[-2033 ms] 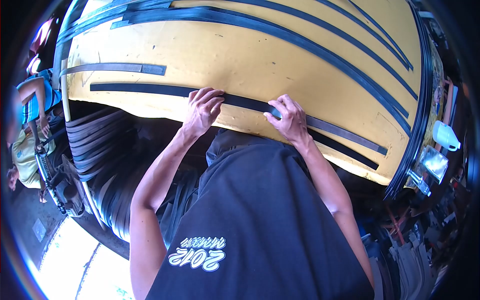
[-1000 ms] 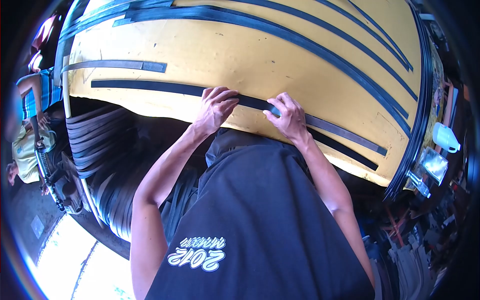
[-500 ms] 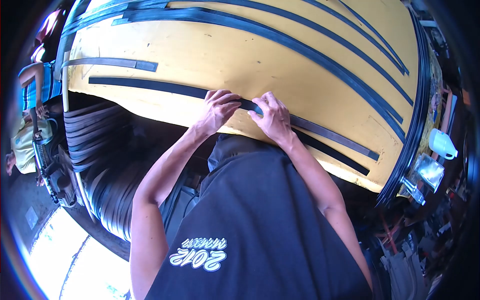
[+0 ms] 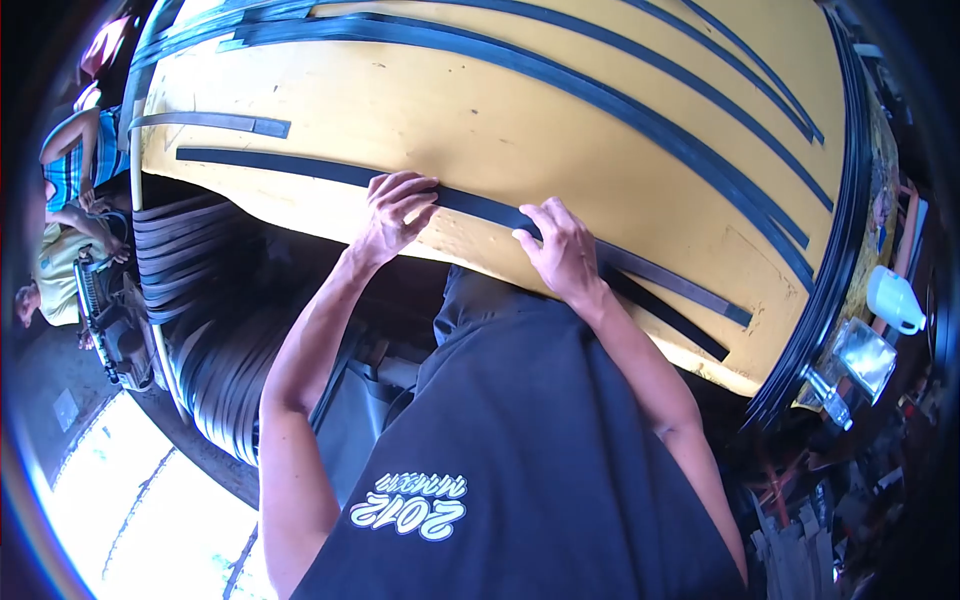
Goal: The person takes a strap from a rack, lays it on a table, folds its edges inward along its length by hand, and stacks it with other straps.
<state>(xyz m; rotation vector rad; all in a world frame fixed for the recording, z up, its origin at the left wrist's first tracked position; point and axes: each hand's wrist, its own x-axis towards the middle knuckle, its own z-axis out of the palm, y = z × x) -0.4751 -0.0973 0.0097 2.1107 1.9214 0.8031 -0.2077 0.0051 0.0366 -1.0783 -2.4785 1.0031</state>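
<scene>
A flat black rubber-like strip (image 4: pixel 478 206) lies along the near edge of the yellow table (image 4: pixel 420 110). My left hand (image 4: pixel 398 212) has its bent fingers closed over this strip, left of centre. Further right, my right hand (image 4: pixel 562 245) pinches the strip between thumb and fingers. A straight stretch of it shows between the two hands. Beyond my right hand two strip ends fan apart: a greyer strip (image 4: pixel 680 284) and a darker strip end (image 4: pixel 665 315). How they meet under my right hand is hidden.
Long dark strips (image 4: pixel 600 92) cross the table's far side, and a short strip (image 4: pixel 225 122) lies at left. Bundled strips (image 4: pixel 190 255) hang at the left. A white jug (image 4: pixel 893 300) and a clear bottle (image 4: pixel 828 398) stand at right. People sit at far left, one in a striped shirt (image 4: pixel 98 155).
My hands have moved apart along the strip: the left one leftward, the right one slightly right and down. More of the strip now shows between them.
</scene>
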